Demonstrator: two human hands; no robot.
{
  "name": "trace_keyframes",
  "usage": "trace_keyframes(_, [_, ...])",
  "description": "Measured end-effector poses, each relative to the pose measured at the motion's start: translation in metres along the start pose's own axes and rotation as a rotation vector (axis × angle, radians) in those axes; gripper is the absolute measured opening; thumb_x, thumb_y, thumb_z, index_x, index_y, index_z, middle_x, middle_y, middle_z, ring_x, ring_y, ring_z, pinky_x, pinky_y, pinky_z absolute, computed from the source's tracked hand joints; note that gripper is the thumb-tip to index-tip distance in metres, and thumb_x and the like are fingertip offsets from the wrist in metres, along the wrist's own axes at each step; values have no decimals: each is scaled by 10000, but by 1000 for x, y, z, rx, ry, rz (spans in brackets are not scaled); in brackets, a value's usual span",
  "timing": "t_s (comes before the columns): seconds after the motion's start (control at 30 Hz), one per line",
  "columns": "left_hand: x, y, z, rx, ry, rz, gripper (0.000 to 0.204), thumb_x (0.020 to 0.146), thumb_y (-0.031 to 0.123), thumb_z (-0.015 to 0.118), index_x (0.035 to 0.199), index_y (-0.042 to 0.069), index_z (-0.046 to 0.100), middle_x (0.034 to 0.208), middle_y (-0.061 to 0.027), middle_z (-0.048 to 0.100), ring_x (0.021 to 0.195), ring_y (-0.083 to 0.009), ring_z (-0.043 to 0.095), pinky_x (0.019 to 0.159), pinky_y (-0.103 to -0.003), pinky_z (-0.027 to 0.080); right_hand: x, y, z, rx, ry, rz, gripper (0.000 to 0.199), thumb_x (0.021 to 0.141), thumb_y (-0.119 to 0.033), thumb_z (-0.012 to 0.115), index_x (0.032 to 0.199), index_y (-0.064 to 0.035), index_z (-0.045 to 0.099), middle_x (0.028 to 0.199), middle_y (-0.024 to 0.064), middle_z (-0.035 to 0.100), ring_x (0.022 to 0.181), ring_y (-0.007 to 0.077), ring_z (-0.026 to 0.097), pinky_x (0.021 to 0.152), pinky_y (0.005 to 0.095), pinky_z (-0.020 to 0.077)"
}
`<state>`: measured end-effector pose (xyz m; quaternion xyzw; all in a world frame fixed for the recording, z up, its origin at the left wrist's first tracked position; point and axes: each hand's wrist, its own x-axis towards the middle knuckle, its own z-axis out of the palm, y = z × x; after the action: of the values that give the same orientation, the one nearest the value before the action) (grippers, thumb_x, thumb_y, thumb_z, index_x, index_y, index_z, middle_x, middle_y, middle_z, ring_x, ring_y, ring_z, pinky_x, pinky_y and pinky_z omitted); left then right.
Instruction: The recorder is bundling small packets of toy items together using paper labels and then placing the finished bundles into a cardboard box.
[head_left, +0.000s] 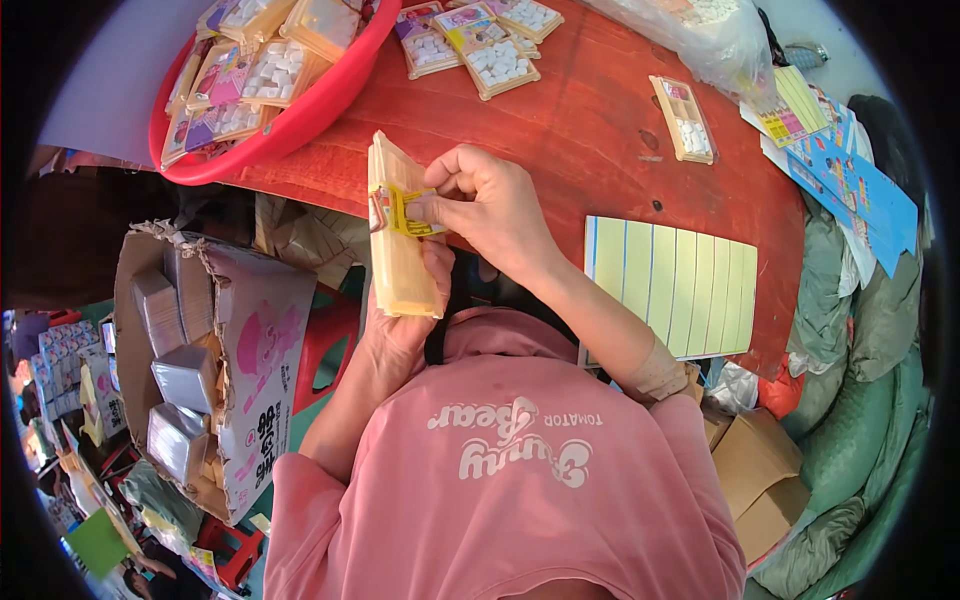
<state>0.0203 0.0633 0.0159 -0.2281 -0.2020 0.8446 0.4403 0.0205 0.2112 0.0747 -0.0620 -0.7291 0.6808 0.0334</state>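
Observation:
My left hand (pixel 405 325) grips a cream plastic case (pixel 402 270) by its lower end, holding it on edge over the near side of the red table. The case is long and flat, and its contents are hidden from this angle. A yellow printed label (pixel 405 208) wraps across its middle. From the right, my right hand (pixel 490 205) pinches that label, thumb and curled fingers pressed at the case's side. Nearest my right forearm lies a pale yellow backing sheet (pixel 670 285) with blue lines, at the table's near edge.
A red basin (pixel 345 95) of labelled cases stands at far left. Several cases with white pieces (pixel 498 65) lie at the back, another case (pixel 683 118) farther right. A plastic bag (pixel 700 50) and blue printed sheets (pixel 850 175) sit right. Below left, a cardboard box (pixel 255 370) holds wrapped stacks.

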Motion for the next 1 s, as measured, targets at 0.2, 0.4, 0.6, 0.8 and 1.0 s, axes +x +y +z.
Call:
trace_keyframes(0.2, [-4,4,-1,117,-7,52,339,874,284,560,1119,50,534,988,-160,540,829,-236,564,748,-393,561,5,-1,-1,-45,-27,9,206,738,-56,735,853,2,574,749,40,645,682,63,593,596,207,480])
trace_keyframes(0.4, [-6,12,-3,256,39,45,386,874,316,555,1123,29,491,957,-158,536,759,-202,553,658,-332,577,9,0,-4,-191,-9,-11,208,722,-88,751,813,-4,584,713,42,643,651,65,591,567,216,470])
trace_keyframes(0.6, [-6,15,1,383,5,12,357,898,323,499,1114,41,462,861,-143,515,640,-159,505,509,-249,506,9,-3,-5,-338,-3,-71,244,699,-131,770,777,-11,573,683,63,646,622,90,602,553,238,471])
trace_keyframes(0.8, [-5,14,3,413,-100,-34,298,923,306,442,1072,49,462,764,-113,469,567,-143,453,423,-223,422,10,-28,-6,-693,14,-55,366,629,-206,819,783,-33,535,657,38,607,617,108,590,547,258,458])
trace_keyframes(1.0, [5,9,10,386,-169,-57,273,930,219,433,1062,-20,447,712,-88,432,542,-149,442,423,-228,409,16,-4,-20,-302,-37,12,344,664,-161,791,833,-32,520,699,6,543,655,91,537,564,247,445])
